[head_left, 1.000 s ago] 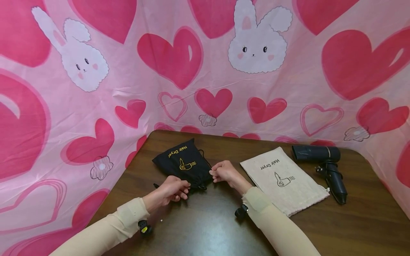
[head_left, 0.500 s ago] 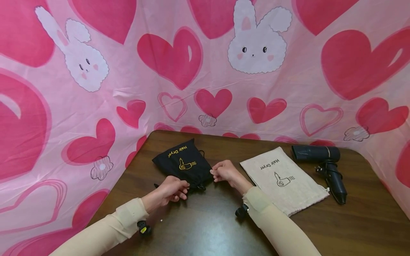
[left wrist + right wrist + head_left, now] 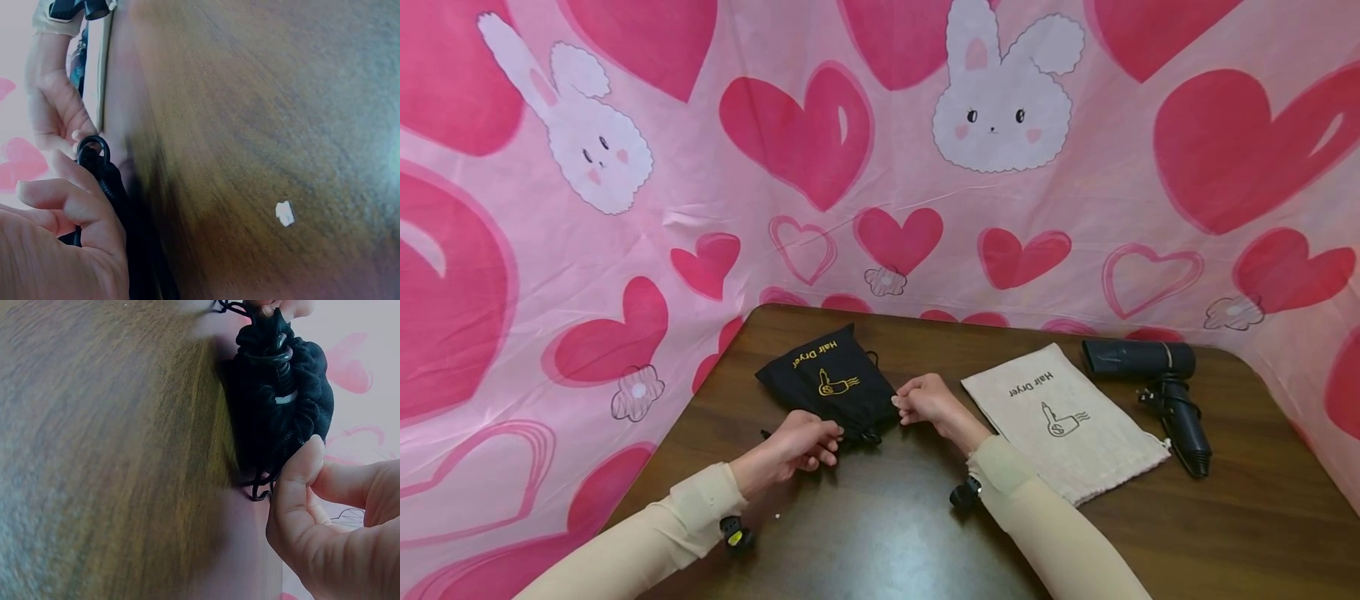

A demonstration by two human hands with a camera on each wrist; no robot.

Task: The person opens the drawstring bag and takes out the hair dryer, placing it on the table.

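A black drawstring bag (image 3: 826,382) with yellow "Hair Dryer" lettering lies on the table, its gathered mouth facing me. My left hand (image 3: 805,443) pinches the left side of the mouth between thumb and finger. At the opposite side, the thumb and forefinger of my right hand (image 3: 925,402) grip the edge. Seen from the right wrist, the ruffled mouth (image 3: 306,406) is partly open. A looped black cord (image 3: 282,365) and a ribbed cord end show inside it. Drawstring ends hang by both hands. Whatever else the bag contains is hidden.
Right of my right hand lies a flat beige "Hair Dryer" bag (image 3: 1060,417). Beyond it is a black hair dryer (image 3: 1138,360), its cord wrapped about the handle. A small white scrap (image 3: 284,213) sits on the brown table (image 3: 880,533). Pink heart-patterned cloth hangs behind.
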